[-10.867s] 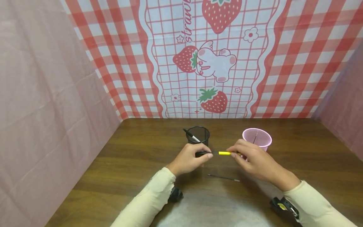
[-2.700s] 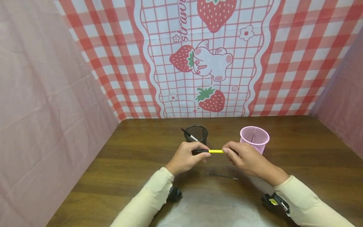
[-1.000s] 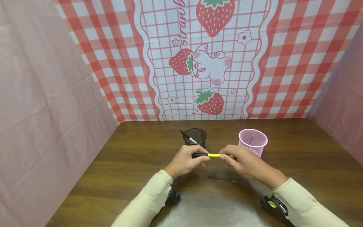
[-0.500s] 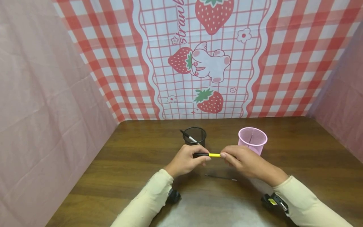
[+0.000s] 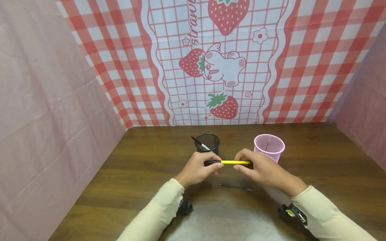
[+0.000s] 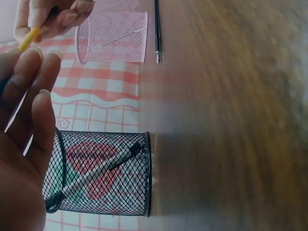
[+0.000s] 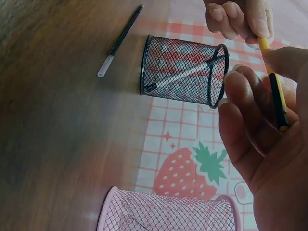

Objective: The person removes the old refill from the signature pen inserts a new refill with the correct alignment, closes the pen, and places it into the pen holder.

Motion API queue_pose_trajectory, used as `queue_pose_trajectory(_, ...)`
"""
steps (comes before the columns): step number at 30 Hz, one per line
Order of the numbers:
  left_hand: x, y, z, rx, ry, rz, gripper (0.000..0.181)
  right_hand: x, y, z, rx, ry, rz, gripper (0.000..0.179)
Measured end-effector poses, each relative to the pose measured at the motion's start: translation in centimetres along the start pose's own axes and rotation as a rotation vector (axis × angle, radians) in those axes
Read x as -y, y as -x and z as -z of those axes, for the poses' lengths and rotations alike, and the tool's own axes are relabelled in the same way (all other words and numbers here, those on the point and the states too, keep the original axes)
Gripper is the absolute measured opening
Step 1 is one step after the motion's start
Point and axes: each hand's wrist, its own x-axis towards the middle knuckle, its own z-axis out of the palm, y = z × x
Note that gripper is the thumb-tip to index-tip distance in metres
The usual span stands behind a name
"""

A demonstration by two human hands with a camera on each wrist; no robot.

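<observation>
Both hands hold a pen with a yellow barrel and black end (image 5: 230, 162) level above the table. My left hand (image 5: 197, 169) pinches the black end between thumb and fingers. Around the yellow barrel, toward its other end, are the thumb and fingers of my right hand (image 5: 260, 169). The right wrist view shows the pen's black clip part (image 7: 277, 98) lying along that palm. Below the hands, a thin dark pen refill (image 5: 235, 187) with a pale end lies on the table.
Behind the left hand stands a black mesh cup (image 5: 214, 142) with a white-and-black pen (image 5: 202, 144) leaning in it. A pink mesh cup (image 5: 275, 156) stands behind the right hand, a thin stick-like item inside. A checked strawberry cloth (image 5: 144, 83) hangs at the table's back edge.
Earlier, a thin dark length showed between the black and yellow parts; now they meet. Since half a second ago, my right fingers have parted slightly, uncovering more of the yellow barrel.
</observation>
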Motion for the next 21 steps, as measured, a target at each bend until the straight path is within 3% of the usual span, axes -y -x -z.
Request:
queue_pose_trajectory(6, 0.02, 0.05, 0.00, 0.002, 0.007, 0.030, 0.011, -0.22, 0.00, -0.07, -0.044, 0.026, 0.046, 0.028)
queue_pose_trajectory(21, -0.12, 0.00, -0.10, -0.013, -0.016, 0.022, 0.009, -0.22, -0.02, 0.03, -0.044, 0.049, 0.072, 0.018)
